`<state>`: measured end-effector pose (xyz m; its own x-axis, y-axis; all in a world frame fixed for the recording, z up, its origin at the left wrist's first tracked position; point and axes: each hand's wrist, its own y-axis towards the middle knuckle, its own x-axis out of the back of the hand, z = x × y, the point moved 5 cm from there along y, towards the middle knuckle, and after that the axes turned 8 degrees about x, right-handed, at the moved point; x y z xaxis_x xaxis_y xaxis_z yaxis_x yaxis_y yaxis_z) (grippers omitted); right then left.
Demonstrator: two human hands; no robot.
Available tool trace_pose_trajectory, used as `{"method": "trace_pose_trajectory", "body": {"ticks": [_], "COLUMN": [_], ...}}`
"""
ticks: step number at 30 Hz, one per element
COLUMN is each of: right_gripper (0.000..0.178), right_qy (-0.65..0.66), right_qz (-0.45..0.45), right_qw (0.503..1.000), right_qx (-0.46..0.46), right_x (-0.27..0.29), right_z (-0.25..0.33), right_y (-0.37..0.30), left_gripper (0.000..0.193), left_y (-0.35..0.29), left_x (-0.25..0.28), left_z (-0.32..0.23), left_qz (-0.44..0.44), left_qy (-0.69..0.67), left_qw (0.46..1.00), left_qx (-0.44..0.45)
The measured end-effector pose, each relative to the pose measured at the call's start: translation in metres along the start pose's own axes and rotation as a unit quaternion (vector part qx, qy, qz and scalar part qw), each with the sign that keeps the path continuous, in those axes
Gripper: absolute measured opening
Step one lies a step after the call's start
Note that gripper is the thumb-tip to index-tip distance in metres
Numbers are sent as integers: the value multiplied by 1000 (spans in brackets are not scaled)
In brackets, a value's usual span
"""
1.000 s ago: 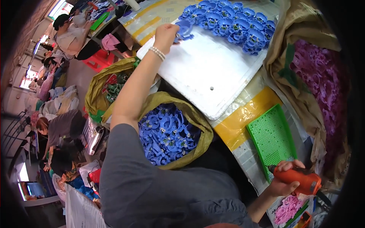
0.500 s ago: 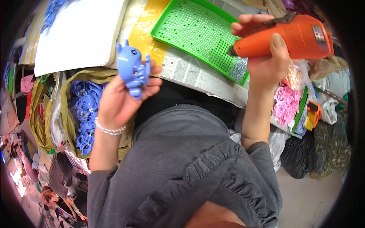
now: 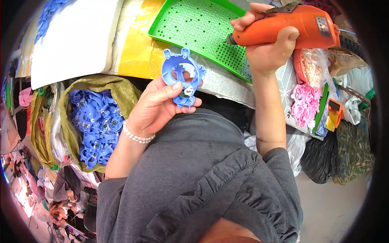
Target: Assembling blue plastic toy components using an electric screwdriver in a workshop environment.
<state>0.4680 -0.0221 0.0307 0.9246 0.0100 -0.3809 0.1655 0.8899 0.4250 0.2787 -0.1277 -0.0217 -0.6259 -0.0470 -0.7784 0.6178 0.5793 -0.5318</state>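
My left hand [image 3: 156,101] is closed on a blue plastic toy shell [image 3: 182,87], thumb at its lower part. Its hollow inner side faces up, with a round opening, two ear-like tips and a small white part near the bottom. In my right hand [image 3: 269,54] is an orange electric screwdriver [image 3: 287,28], lying sideways with its dark tip to the left. That tip is above the right end of a green perforated tray [image 3: 194,30]. Small silvery screws [image 3: 246,69] lie in the tray's near right corner, partly hidden by my hand.
A yellow-green woven sack [image 3: 67,121] of blue toy shells [image 3: 95,121] stands left of my left arm. A white board [image 3: 75,40] lies beyond it. Right of my right arm are pink plastic parts [image 3: 304,105], an orange basket [image 3: 299,65] and black bags [image 3: 320,160].
My left hand has moved right and turned the blue shell so its hollow side shows, uncovering more of the sack. My right hand has shifted slightly left and up with the screwdriver.
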Motion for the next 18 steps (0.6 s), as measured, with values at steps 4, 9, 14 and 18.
{"method": "trace_pose_trajectory", "body": {"ticks": [4, 9, 14, 18], "right_gripper": [74, 74, 73, 72], "right_qy": [533, 262, 536, 528], "right_qz": [89, 50, 95, 87], "right_qw": [833, 961, 831, 839], "right_qx": [117, 65, 113, 104], "right_x": [-15, -7, -6, -8], "right_z": [-25, -30, -37, -35], "right_y": [14, 11, 11, 11], "left_gripper": [39, 46, 52, 57], "left_y": [6, 12, 13, 16], "left_x": [0, -4, -7, -10], "left_z": [-3, -4, -7, -11], "left_qz": [-5, -17, -3, -20], "left_qy": [15, 51, 50, 100], "left_qw": [1000, 998, 998, 993], "left_qx": [-14, -31, -50, -64]}}
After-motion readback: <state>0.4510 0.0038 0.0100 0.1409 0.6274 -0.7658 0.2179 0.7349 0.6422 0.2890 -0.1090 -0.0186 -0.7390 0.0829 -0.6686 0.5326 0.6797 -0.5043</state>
